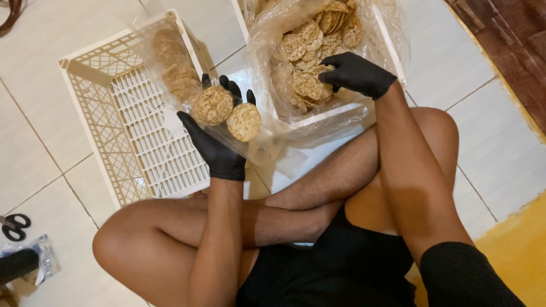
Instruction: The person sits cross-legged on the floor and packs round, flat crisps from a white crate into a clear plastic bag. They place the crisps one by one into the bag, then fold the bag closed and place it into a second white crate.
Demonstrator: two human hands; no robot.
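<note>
Head view showed two black-gloved hands — the left hand [215, 136] gripping a clear bag [170, 62] with two round crackers [227, 112] on it, the right hand [355, 74] closed on crackers in the plastic-lined tub [392, 51]; one white crate [122, 125] and scissors [14, 225] lay on the floor.

Warm, even indoor light, soft shadows beneath the legs, glare on clear plastic, slight edge softness

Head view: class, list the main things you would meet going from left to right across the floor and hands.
Scissors → empty crate → left hand holding round crackers → right hand in the bag of crackers → yellow mat.
</note>
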